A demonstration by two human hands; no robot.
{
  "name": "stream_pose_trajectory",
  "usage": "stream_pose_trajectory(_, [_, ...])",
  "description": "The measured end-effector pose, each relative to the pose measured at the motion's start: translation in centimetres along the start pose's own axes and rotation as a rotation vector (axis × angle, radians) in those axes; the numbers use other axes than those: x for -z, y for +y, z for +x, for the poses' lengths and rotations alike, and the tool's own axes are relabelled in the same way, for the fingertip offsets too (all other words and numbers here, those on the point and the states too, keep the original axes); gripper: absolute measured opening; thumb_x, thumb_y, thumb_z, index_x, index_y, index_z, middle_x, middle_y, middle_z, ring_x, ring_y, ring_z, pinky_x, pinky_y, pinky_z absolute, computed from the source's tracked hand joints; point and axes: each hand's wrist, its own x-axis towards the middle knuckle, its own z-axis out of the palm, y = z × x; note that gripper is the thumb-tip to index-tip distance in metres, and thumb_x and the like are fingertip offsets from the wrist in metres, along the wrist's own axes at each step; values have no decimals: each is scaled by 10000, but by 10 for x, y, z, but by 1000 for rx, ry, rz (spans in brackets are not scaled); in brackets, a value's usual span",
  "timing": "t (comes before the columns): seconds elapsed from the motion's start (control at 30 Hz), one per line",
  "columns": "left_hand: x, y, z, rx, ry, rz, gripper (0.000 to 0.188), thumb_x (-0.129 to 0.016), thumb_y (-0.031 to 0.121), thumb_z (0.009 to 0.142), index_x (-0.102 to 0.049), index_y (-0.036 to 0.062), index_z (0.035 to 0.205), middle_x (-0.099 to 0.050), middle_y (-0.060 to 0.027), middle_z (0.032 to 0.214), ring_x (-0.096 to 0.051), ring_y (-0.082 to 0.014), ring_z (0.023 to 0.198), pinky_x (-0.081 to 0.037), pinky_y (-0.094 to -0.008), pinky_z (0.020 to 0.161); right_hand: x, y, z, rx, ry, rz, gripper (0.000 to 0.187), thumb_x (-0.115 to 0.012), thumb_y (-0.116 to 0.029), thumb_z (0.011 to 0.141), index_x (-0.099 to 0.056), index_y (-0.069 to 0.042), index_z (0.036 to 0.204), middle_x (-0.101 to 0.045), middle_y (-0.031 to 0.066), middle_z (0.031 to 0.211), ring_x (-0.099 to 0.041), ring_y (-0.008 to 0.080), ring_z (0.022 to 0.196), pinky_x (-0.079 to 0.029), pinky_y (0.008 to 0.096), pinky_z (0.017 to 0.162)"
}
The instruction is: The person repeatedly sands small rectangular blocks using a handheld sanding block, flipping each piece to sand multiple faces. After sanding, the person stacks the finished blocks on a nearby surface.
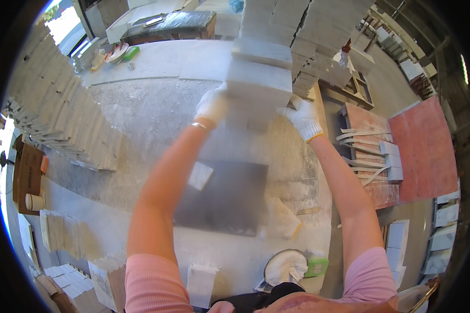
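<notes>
Both my hands wear white knitted gloves with yellow-edged cuffs. My left hand (212,106) presses against the left side of a block of pale stone tiles (258,83), its fingertips blurred and partly hidden. At the block's lower right side is my right hand (304,119), thumb raised and fingers reaching in toward the tiles. The block is held between the two hands, in front of a tall stack of similar tiles (269,18). Below it, a dark grey mat (224,201) lies on the dusty worktable (141,115), with one white tile (199,176) on it.
Tall tile stacks (62,104) rise at the left. A loose glove (282,219), a round dish of white material (285,267) and a green box (317,267) lie near me. At the right stands a red board (423,151) with pale straps (360,138). Another person's gloved hand (344,57) shows behind the stack.
</notes>
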Motion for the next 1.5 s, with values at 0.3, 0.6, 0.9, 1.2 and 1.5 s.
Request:
stream_pose_trajectory(0.3, [0,4,-2,66,28,-31,443,-695,466,921,-753,88,1145,-761,-193,1052,-723,-391,996,-571,-468,885,-13,-12,-13,53,140,45,472,-782,-176,889,-658,-15,1316,-770,123,1123,-703,222,1050,-525,330,936])
stream_pose_trajectory(0.6, [2,7,-1,74,9,69,460,-666,463,948,-734,81,1196,-753,-188,1110,-720,-395,1022,-575,-466,888,-19,3,-3,-75,127,294,474,-814,-170,874,-651,-8,1289,-749,55,1007,-665,104,740,-519,262,620])
stream_pose_trajectory(0.9, [24,-36,7,-141,-177,-568,556,-606,458,994,-637,43,1362,-656,-189,1355,-611,-324,1280,-492,-368,1044,10,-34,-19,-7,-8,574,821,-809,-209,874,-411,-18,1567,-560,152,1482,-558,230,1321,-445,348,1088])
stream_pose_trajectory(1.2, [-6,-28,51,-6,88,-815,600,-414,302,1118,-232,22,1617,-568,-349,1373,-535,-463,1305,-409,-465,1113,7,-73,4,-11,34,575,971,-568,-521,1047,-77,84,1626,-99,210,1734,-74,269,1610,-85,372,1287])
stream_pose_trajectory(1.5, [26,-4,24,-164,-15,-239,655,-353,36,1043,-109,54,1651,-601,-332,1303,-582,-508,1183,-494,-494,990,-4,-77,4,-45,111,698,1047,-620,-573,989,-89,50,1642,-201,258,1702,-156,319,1595,-138,373,1272])
